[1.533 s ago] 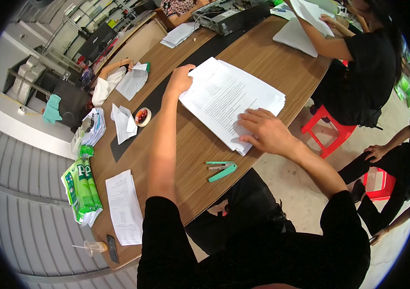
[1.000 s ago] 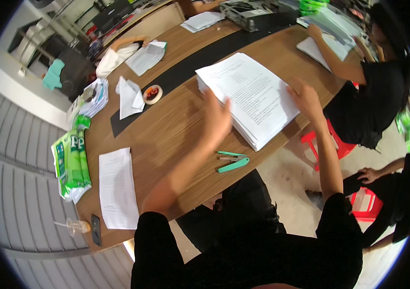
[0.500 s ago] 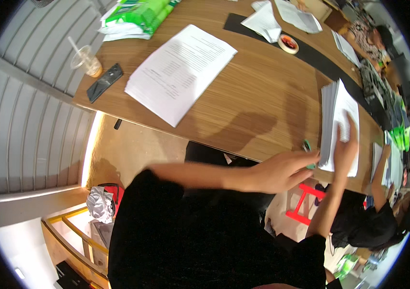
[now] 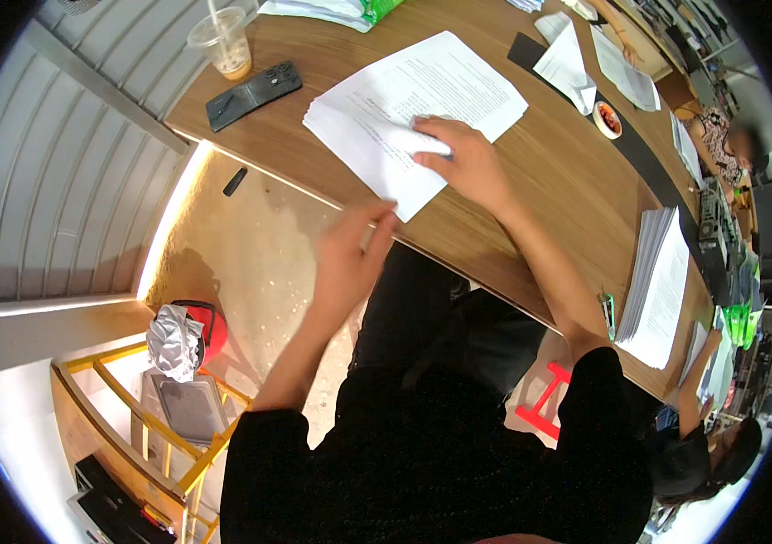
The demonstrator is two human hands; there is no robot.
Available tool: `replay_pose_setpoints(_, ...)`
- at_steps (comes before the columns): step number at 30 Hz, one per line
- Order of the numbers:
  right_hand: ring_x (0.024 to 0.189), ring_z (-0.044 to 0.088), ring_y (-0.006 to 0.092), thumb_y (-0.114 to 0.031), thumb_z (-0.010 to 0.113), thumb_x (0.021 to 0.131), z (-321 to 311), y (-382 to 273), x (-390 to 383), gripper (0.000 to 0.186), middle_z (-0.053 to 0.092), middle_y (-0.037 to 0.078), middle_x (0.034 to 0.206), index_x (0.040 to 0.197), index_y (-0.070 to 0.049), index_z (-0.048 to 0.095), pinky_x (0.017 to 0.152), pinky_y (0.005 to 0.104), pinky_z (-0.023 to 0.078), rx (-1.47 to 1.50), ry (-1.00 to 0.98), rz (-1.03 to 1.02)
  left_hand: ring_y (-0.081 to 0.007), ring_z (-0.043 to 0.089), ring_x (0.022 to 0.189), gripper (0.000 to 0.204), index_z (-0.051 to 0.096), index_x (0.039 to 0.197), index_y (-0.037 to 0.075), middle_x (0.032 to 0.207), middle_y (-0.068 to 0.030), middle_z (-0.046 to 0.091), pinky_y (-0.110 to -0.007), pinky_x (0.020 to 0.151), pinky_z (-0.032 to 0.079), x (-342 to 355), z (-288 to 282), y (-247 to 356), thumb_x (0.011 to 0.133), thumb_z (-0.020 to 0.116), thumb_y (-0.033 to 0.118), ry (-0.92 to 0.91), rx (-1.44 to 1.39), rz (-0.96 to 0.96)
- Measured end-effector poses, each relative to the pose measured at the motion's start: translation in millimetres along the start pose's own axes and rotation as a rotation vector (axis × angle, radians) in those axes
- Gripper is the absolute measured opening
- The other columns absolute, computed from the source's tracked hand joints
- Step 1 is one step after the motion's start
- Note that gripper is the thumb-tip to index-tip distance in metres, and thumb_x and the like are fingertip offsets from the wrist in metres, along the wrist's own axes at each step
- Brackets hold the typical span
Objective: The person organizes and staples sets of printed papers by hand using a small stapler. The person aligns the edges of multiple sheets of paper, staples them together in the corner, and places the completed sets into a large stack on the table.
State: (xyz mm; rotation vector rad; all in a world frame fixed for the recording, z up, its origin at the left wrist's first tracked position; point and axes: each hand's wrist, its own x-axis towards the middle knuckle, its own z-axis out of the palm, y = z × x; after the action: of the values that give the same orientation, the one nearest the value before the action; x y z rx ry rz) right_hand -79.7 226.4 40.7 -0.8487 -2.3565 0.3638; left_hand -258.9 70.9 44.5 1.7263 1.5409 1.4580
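Observation:
A stack of printed sheets (image 4: pixel 440 82) lies on the wooden table in front of me, its edges slightly fanned. My right hand (image 4: pixel 472 163) rests on it, with thumb and fingers closed on a bunched fold of the top sheet (image 4: pixel 418 140). Beside the stack's near corner, at the table edge, is my left hand (image 4: pixel 345 258); its thumb and forefinger are curved, with a gap between them, the fingertips by the paper's corner. Whether they touch the paper is hard to tell. A second paper stack (image 4: pixel 653 290) stands to the right, near neither hand.
A black phone (image 4: pixel 255 94) and an iced drink cup (image 4: pixel 227 50) are at the table's left end. A tape roll (image 4: pixel 607 120) lies by the dark strip (image 4: pixel 635 159). A small green tool (image 4: pixel 607 313) sits beside the right stack. Other people work at the right.
My right hand has left the right-hand stack and come over to the left stack, gripping its top sheet. My left hand has swung left to that stack's near corner. The view has shifted.

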Motion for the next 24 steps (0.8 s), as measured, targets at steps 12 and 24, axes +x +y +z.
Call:
replay_pose_setpoints(12, 0.127, 0.046, 0.0254, -0.036, 0.07, 0.084, -16.9, -5.9, 5.4, 0.062, 0.047, 0.018, 0.139, 0.135, -0.008, 0.048, 0.099, 0.0413, 0.041, -0.072, -0.217, -0.016, -0.0323, 0.054, 0.106, 0.03, 0.069, 0.102, 0.005, 0.105, -0.0119, 0.062, -0.048, 0.096, 0.038, 92.7, 4.7, -44.5, 0.08, 0.072, 0.024, -0.277, 0.547, 0.292)
replay_pose_setpoints(24, 0.1, 0.061, 0.0293, -0.025, 0.072, 0.079, -7.8, 29.3, 2.8, 0.038, 0.067, 0.015, 0.108, 0.107, -0.001, 0.066, 0.088, 0.0376, 0.046, 0.36, 0.028, -0.027, -0.0295, 0.056, 0.103, 0.025, 0.073, 0.096, 0.009, 0.106, -0.0108, 0.064, -0.044, 0.09, 0.039, 75.7, 31.2, -27.2, 0.079, 0.074, 0.026, -0.149, 0.638, 0.262)
